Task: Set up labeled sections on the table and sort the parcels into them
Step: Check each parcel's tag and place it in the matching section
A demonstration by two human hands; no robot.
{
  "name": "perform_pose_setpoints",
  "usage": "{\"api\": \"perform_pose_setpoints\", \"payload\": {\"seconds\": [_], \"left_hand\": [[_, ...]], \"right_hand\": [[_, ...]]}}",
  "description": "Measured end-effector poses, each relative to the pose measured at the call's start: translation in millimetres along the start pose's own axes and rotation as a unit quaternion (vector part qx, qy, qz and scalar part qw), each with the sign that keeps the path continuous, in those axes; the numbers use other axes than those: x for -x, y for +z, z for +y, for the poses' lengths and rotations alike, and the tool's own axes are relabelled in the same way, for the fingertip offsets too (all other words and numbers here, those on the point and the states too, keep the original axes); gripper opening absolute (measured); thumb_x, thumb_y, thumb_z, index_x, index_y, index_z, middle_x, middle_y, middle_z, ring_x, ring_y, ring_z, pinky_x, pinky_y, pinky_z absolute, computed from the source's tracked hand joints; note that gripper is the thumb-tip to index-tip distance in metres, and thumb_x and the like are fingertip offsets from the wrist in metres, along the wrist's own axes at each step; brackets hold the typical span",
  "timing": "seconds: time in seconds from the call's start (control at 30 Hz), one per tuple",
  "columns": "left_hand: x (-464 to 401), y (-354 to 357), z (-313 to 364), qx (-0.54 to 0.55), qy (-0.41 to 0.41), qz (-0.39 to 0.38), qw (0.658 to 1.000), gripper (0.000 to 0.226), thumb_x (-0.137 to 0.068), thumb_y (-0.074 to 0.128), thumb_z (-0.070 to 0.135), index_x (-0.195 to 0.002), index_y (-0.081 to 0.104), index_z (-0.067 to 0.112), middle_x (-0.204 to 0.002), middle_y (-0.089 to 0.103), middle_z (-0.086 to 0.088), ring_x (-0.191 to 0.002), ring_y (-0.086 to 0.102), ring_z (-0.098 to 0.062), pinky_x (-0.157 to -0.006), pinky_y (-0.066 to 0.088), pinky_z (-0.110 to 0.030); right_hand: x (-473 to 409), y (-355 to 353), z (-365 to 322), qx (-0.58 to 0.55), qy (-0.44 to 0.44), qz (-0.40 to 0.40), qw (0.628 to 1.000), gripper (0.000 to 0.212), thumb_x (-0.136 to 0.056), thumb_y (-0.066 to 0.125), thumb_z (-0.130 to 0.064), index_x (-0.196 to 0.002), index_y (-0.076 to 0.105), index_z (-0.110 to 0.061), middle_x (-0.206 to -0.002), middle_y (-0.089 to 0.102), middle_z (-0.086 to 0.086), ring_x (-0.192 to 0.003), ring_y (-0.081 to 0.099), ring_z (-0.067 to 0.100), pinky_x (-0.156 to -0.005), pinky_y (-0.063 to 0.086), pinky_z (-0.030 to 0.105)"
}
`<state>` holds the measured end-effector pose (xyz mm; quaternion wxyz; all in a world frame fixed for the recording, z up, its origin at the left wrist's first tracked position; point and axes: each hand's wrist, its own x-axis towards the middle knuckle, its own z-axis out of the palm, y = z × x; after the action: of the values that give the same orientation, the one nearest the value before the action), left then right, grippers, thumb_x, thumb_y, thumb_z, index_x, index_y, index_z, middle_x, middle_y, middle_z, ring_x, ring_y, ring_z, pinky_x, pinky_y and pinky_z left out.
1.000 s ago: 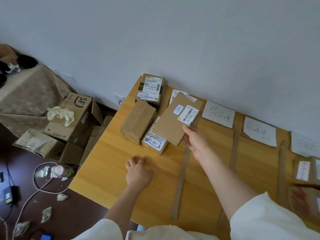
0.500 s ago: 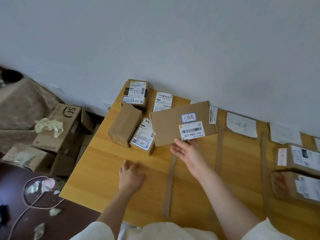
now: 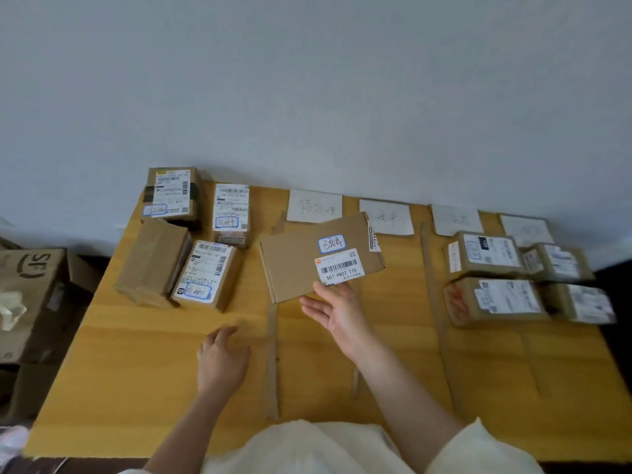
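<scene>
My right hand (image 3: 337,311) pinches the near edge of a flat brown parcel (image 3: 301,265) with a barcode label and a blue-framed handwritten sticker, holding it above the table (image 3: 136,371) in front of the first two white section labels (image 3: 314,206) (image 3: 390,217). Two more section labels (image 3: 456,220) (image 3: 526,230) lie further right along the wall. My left hand (image 3: 222,357) rests on the table, holding nothing. Several unsorted parcels (image 3: 205,275) sit at the far left. Several sorted parcels (image 3: 496,301) sit in the right sections.
Brown tape strips (image 3: 272,354) (image 3: 434,295) run from the wall toward me and divide the tabletop. A large cardboard box (image 3: 30,285) stands on the floor to the left of the table. The wall closes off the far edge.
My right hand has carried the flat parcel rightward, off the left pile and over to the labelled sections. My left hand stays on the table. The view has panned right.
</scene>
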<state>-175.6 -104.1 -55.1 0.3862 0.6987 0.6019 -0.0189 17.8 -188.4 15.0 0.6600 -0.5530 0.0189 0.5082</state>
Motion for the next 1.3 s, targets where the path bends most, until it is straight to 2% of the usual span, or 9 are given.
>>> {"api": "perform_pose_setpoints", "payload": {"seconds": [0.27, 0.47, 0.6, 0.73, 0.87, 0.97, 1.07, 1.23, 1.3], "left_hand": [[12, 38, 53, -0.035, 0.130, -0.015, 0.991, 0.042, -0.087, 0.065, 0.020, -0.128, 0.057, 0.017, -0.136, 0.050, -0.012, -0.128, 0.041, -0.030, -0.104, 0.036, -0.042], [20, 69, 86, -0.093, 0.170, -0.092, 0.977, 0.044, -0.091, 0.059, 0.030, -0.134, 0.050, 0.023, -0.142, 0.044, -0.003, -0.133, 0.037, -0.024, -0.104, 0.039, -0.038], [25, 88, 105, -0.134, 0.185, -0.147, 0.962, 0.047, -0.093, 0.057, 0.032, -0.138, 0.045, 0.024, -0.145, 0.041, -0.002, -0.135, 0.034, -0.023, -0.106, 0.037, -0.038], [29, 107, 118, -0.158, 0.189, -0.191, 0.950, 0.049, -0.092, 0.056, 0.031, -0.139, 0.044, 0.023, -0.147, 0.040, -0.002, -0.137, 0.032, -0.024, -0.108, 0.037, -0.040], [34, 120, 126, -0.185, 0.188, -0.214, 0.941, 0.050, -0.093, 0.056, 0.030, -0.140, 0.043, 0.022, -0.147, 0.038, -0.005, -0.137, 0.032, -0.026, -0.109, 0.036, -0.042], [35, 128, 129, -0.204, 0.183, -0.211, 0.938, 0.050, -0.093, 0.056, 0.032, -0.140, 0.043, 0.022, -0.147, 0.037, -0.007, -0.136, 0.032, -0.029, -0.109, 0.035, -0.042], [36, 133, 133, -0.207, 0.176, -0.198, 0.942, 0.050, -0.093, 0.056, 0.033, -0.140, 0.044, 0.022, -0.146, 0.038, -0.009, -0.136, 0.033, -0.030, -0.109, 0.035, -0.042], [35, 137, 137, -0.218, 0.162, -0.188, 0.944, 0.049, -0.093, 0.055, 0.034, -0.140, 0.044, 0.024, -0.146, 0.037, -0.009, -0.135, 0.033, -0.031, -0.106, 0.037, -0.043], [36, 138, 137, -0.221, 0.159, -0.188, 0.944, 0.049, -0.093, 0.054, 0.035, -0.139, 0.045, 0.024, -0.146, 0.036, -0.009, -0.135, 0.033, -0.031, -0.106, 0.037, -0.043]], "right_hand": [[26, -99, -13, -0.042, -0.011, 0.138, 0.990, 0.025, -0.091, 0.063, -0.008, -0.114, 0.056, -0.015, -0.104, 0.064, 0.010, -0.086, 0.069, 0.025, -0.091, 0.055, 0.044], [49, -163, -20, -0.108, -0.043, 0.234, 0.965, 0.019, -0.094, 0.057, -0.008, -0.109, 0.055, -0.020, -0.097, 0.061, 0.008, -0.086, 0.063, 0.024, -0.077, 0.057, 0.037], [69, -203, -22, -0.157, -0.074, 0.326, 0.929, 0.026, -0.096, 0.044, -0.013, -0.120, 0.053, -0.017, -0.097, 0.061, 0.008, -0.083, 0.060, 0.022, -0.068, 0.052, 0.035], [98, -245, -22, -0.178, -0.067, 0.431, 0.882, 0.024, -0.097, 0.038, -0.022, -0.107, 0.060, -0.027, -0.097, 0.064, 0.003, -0.086, 0.059, 0.021, -0.071, 0.047, 0.034], [115, -281, -13, -0.137, -0.042, 0.518, 0.843, 0.025, -0.096, 0.038, -0.022, -0.107, 0.060, -0.022, -0.097, 0.064, 0.004, -0.078, 0.058, 0.018, -0.066, 0.045, 0.029], [121, -301, -6, -0.076, -0.024, 0.565, 0.821, 0.028, -0.091, 0.043, -0.019, -0.110, 0.062, -0.016, -0.108, 0.065, 0.007, -0.085, 0.059, 0.025, -0.068, 0.045, 0.032], [125, -317, -8, -0.008, -0.024, 0.573, 0.819, 0.036, -0.092, 0.043, -0.016, -0.125, 0.057, -0.016, -0.113, 0.060, 0.004, -0.091, 0.055, 0.024, -0.065, 0.042, 0.031], [120, -346, -20, 0.115, 0.027, 0.526, 0.842, 0.038, -0.097, 0.039, -0.017, -0.130, 0.057, -0.023, -0.115, 0.060, 0.003, -0.092, 0.051, 0.021, -0.070, 0.041, 0.032], [118, -356, -23, 0.150, 0.049, 0.493, 0.856, 0.038, -0.098, 0.039, -0.018, -0.131, 0.057, -0.023, -0.118, 0.061, 0.003, -0.091, 0.052, 0.020, -0.064, 0.041, 0.030]]}}
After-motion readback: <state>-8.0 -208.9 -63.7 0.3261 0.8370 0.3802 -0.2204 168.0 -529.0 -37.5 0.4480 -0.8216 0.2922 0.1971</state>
